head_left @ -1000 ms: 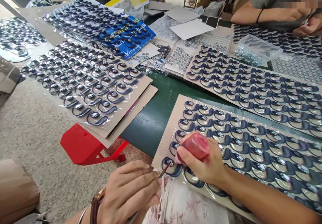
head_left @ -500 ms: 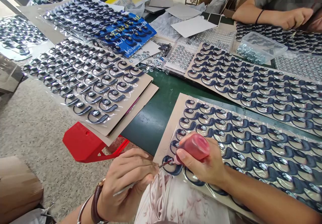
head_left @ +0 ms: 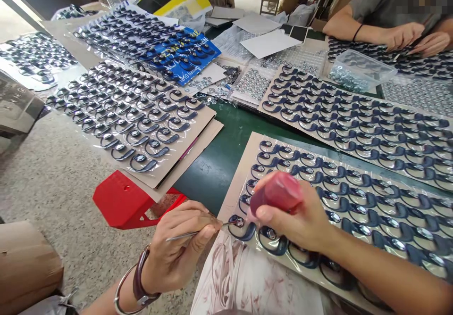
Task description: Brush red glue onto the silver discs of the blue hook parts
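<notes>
My left hand [head_left: 182,253] pinches a thin metal pick [head_left: 179,236], its tip at the round stone on a dark curved piece [head_left: 248,232] at the board's near left corner. Closed around a red squeeze bottle [head_left: 278,193], my right hand [head_left: 307,223] hovers just above the same board. The bottle's pale nozzle points down beside that corner piece; whether it touches is unclear. Rows of similar dark curved pieces, several with clear stones, lie under plastic film on the brown cardboard [head_left: 231,190]. My right hand and forearm hide part of the rows.
More filled boards lie left [head_left: 184,140] and behind. A clear tub [head_left: 368,67] of small stones and a tray of stones [head_left: 253,81] stand farther back. A red plastic stool [head_left: 123,202] is below left. Across the table, a person's hands [head_left: 406,39] work over another board.
My right hand and the red bottle have lifted slightly and shifted right, away from the corner piece's stone. The pick remains at that stone. Across the table, the person's hands have come together.
</notes>
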Action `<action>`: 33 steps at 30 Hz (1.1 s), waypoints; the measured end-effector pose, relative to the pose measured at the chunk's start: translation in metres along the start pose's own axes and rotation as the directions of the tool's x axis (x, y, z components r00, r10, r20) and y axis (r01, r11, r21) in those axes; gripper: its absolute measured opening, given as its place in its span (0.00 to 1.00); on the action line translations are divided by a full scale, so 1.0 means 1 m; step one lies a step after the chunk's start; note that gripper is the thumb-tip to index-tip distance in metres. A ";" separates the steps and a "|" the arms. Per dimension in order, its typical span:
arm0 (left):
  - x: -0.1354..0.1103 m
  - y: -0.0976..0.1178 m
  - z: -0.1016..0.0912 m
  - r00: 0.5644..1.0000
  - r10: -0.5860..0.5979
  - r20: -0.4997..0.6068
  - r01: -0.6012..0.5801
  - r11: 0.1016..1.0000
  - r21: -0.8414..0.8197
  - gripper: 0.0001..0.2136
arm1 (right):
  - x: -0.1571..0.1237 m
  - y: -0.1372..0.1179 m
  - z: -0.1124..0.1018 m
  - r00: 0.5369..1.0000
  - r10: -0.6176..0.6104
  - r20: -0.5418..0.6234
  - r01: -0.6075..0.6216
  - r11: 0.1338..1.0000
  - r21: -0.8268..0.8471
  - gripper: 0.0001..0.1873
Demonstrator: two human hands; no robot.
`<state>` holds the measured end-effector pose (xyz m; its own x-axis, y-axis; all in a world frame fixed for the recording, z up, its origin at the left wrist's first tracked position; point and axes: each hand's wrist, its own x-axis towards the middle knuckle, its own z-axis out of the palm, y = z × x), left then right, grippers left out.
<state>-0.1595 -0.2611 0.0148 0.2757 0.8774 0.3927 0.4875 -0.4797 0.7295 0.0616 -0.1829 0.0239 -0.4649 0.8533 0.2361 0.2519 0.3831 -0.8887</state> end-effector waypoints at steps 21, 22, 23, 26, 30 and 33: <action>0.012 0.027 0.049 0.815 0.535 0.221 -0.579 0.766 0.279 0.13 | -0.055 0.029 -0.018 0.983 -0.085 -0.162 0.070 0.993 -0.096 0.09; 0.011 0.026 0.051 0.819 0.532 0.216 -0.574 0.768 0.283 0.12 | -0.055 0.029 -0.018 0.983 -0.098 -0.158 0.080 0.991 -0.111 0.08; 0.010 0.026 0.052 0.821 0.530 0.212 -0.571 0.771 0.282 0.12 | -0.055 0.029 -0.018 0.982 -0.108 -0.154 0.089 0.988 -0.124 0.07; 0.010 0.025 0.052 0.826 0.529 0.197 -0.564 0.778 0.278 0.13 | -0.053 0.028 -0.018 0.975 -0.144 -0.171 0.116 0.979 -0.166 0.06; 0.012 0.024 0.049 0.818 0.522 0.241 -0.574 0.771 0.276 0.14 | -0.050 0.027 -0.018 0.955 -0.185 -0.230 0.141 0.970 -0.197 0.06; 0.014 0.025 0.047 0.814 0.533 0.231 -0.580 0.767 0.274 0.17 | -0.050 0.026 -0.019 0.948 -0.181 -0.262 0.131 0.972 -0.197 0.06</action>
<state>-0.1045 -0.2612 0.0124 0.6754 0.4566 0.5790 0.4414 -0.8794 0.1786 0.1076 -0.2088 -0.0038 -0.2643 0.8322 0.4875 0.3509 0.5538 -0.7551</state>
